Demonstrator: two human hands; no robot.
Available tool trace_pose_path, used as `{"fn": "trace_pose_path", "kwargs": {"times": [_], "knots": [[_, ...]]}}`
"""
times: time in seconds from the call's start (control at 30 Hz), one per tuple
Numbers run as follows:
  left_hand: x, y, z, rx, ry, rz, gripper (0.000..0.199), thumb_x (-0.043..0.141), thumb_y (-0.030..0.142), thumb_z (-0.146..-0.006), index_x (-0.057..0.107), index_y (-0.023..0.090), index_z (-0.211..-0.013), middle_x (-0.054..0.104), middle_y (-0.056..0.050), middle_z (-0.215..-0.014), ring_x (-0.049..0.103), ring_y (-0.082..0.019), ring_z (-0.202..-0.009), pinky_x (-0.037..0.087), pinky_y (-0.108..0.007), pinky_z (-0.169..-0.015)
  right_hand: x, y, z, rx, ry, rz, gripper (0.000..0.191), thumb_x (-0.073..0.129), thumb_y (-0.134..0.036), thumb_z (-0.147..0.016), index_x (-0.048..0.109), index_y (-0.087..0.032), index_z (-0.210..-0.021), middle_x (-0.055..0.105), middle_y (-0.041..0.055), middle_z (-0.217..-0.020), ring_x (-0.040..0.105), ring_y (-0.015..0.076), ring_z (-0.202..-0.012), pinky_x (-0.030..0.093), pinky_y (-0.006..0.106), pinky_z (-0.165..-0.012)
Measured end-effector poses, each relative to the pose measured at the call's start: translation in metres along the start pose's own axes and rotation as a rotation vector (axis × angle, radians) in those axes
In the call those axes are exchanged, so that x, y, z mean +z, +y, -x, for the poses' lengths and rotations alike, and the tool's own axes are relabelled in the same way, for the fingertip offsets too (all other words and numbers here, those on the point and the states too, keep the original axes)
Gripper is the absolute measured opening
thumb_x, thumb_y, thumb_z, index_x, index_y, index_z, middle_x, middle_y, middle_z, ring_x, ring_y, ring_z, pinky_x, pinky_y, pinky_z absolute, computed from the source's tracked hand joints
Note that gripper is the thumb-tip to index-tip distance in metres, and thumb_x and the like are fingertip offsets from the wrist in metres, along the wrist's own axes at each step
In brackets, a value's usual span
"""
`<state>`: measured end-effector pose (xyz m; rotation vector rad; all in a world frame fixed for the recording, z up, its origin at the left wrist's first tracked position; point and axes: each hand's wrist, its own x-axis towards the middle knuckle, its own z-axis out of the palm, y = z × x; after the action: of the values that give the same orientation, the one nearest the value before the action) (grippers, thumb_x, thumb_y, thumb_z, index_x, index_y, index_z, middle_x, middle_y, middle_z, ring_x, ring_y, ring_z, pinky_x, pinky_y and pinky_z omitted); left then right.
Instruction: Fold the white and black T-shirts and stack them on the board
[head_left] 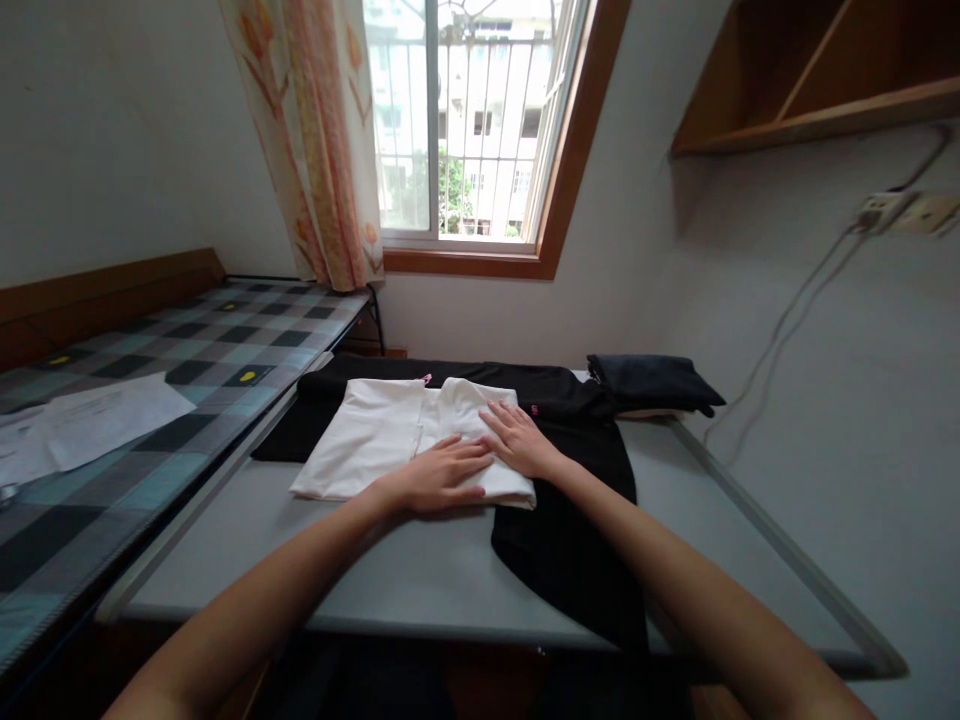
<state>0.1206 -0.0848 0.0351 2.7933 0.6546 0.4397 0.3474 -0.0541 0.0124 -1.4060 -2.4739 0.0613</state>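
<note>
A folded white garment (375, 440) lies on top of a spread black garment (592, 530) on the table. My left hand (442, 475) rests flat on the white cloth near its front edge, fingers spread and pointing right. Just beyond and to the right, my right hand (521, 440) lies flat on the same cloth, its fingertips close to those of my left hand. Neither hand grips anything. Part of the black garment hangs over the table's front edge below my right forearm.
The grey-white table (420, 575) has a folded dark cloth (652, 382) at its back right. On the left stands a bed with a checked cover (277, 330) and papers (112, 415). A window, a curtain (322, 140) and a wall shelf (817, 125) are beyond.
</note>
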Motion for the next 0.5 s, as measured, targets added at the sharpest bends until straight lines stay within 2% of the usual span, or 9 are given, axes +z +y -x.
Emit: {"fn": "trace_pose_path", "kwargs": {"times": [0.07, 0.13, 0.2, 0.27, 0.37, 0.43, 0.5], "knots": [[-0.015, -0.014, 0.003, -0.149, 0.132, -0.022, 0.039, 0.036, 0.038, -0.097, 0.064, 0.023, -0.12, 0.06, -0.007, -0.13, 0.054, -0.021, -0.121, 0.038, -0.036, -0.105, -0.005, 0.002, -0.004, 0.144, 0.121, -0.041, 0.051, 0.034, -0.044, -0.097, 0.048, -0.016, -0.137, 0.043, 0.0153, -0.146, 0.039, 0.0264, -0.134, 0.031, 0.041, -0.108], [-0.032, -0.034, 0.012, -0.437, 0.334, -0.162, 0.036, 0.039, 0.035, -0.095, 0.067, 0.02, -0.112, 0.065, -0.01, -0.118, 0.059, -0.024, -0.11, 0.043, -0.039, -0.099, -0.011, 0.006, -0.009, 0.377, 0.216, -0.083, 0.046, 0.035, -0.041, -0.097, 0.055, -0.014, -0.128, 0.056, 0.0176, -0.13, 0.053, 0.0262, -0.119, 0.039, 0.037, -0.099], [-0.05, -0.057, 0.027, -0.76, 0.445, -0.359, 0.037, 0.04, 0.033, -0.092, 0.065, 0.016, -0.114, 0.064, -0.015, -0.114, 0.058, -0.031, -0.109, 0.043, -0.045, -0.095, -0.017, 0.009, -0.012, 0.575, 0.183, -0.133, 0.044, 0.035, -0.043, -0.096, 0.06, -0.014, -0.117, 0.065, 0.0174, -0.114, 0.061, 0.027, -0.106, 0.044, 0.035, -0.089], [-0.063, -0.08, 0.047, -1.023, 0.432, -0.457, 0.041, 0.041, 0.034, -0.09, 0.062, 0.014, -0.118, 0.06, -0.02, -0.118, 0.057, -0.036, -0.111, 0.045, -0.049, -0.09, -0.022, 0.012, -0.015, 0.692, 0.07, -0.178, 0.046, 0.036, -0.05, -0.094, 0.063, -0.017, -0.109, 0.067, 0.017, -0.107, 0.063, 0.0292, -0.101, 0.046, 0.036, -0.083], [-0.073, -0.109, 0.072, -1.298, 0.286, -0.312, 0.051, 0.044, 0.045, -0.086, 0.059, 0.01, -0.12, 0.06, -0.024, -0.121, 0.059, -0.039, -0.109, 0.047, -0.046, -0.085, -0.026, 0.013, -0.019, 0.77, -0.056, -0.203, 0.053, 0.037, -0.062, -0.088, 0.065, -0.018, -0.099, 0.067, 0.0184, -0.109, 0.062, 0.035, -0.104, 0.046, 0.041, -0.082], [-0.073, -0.124, 0.08, -1.38, 0.208, -0.173, 0.056, 0.046, 0.052, -0.083, 0.061, 0.009, -0.115, 0.062, -0.025, -0.118, 0.06, -0.039, -0.108, 0.048, -0.044, -0.084, -0.026, 0.012, -0.022, 0.765, -0.088, -0.22, 0.052, 0.042, -0.063, -0.085, 0.063, -0.018, -0.099, 0.067, 0.0186, -0.111, 0.061, 0.0359, -0.106, 0.046, 0.042, -0.083], [-0.071, -0.135, 0.081, -1.373, 0.228, -0.096, 0.053, 0.048, 0.053, -0.082, 0.065, 0.009, -0.106, 0.067, -0.024, -0.11, 0.063, -0.038, -0.103, 0.049, -0.041, -0.081, -0.023, 0.012, -0.024, 0.731, -0.07, -0.261, 0.047, 0.049, -0.059, -0.083, 0.059, -0.018, -0.103, 0.066, 0.018, -0.112, 0.062, 0.0336, -0.105, 0.047, 0.039, -0.083]]}}
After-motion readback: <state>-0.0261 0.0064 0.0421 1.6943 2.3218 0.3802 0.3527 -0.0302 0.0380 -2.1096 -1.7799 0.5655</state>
